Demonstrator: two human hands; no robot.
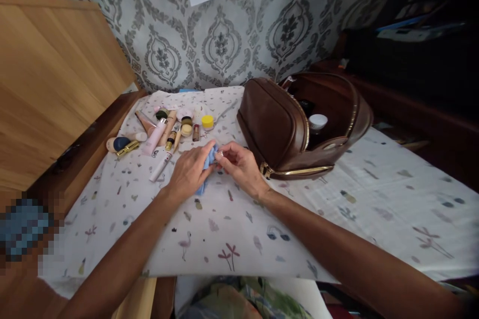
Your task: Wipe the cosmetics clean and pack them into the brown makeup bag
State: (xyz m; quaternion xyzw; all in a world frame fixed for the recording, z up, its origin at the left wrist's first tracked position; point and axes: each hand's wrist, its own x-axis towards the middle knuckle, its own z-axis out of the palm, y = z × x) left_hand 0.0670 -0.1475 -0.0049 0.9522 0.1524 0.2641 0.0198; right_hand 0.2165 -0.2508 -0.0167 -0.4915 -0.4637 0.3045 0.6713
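A: What is the left hand doing?

B: It is curled, not flat. The fingers are bent around a blue cloth, with the thumb on top. One fold of the cloth shows above the knuckles and another hangs out under the palm at 6 o'clock.

A: And the right hand?

B: It is half closed. Thumb and forefinger pinch a small pale item right against the cloth, and the other fingers are tucked loosely. I cannot tell what the item is. The two hands touch at the fingertips.

A: Where is all this?

B: It sits low over the middle of the worktop, which is covered by a white printed sheet. The cloth's lower fold rests on that sheet.

A: What lies around them?

B: At 2 o'clock from the hands, just beside the right one, a brown bag lies unzipped with a white-capped jar inside. At 10 o'clock there is a cluster of cosmetics. A white tube lies nearest the left hand, with a pink tube and a gold lipstick farther out. A yellow-lidded pot stands at 12 o'clock.
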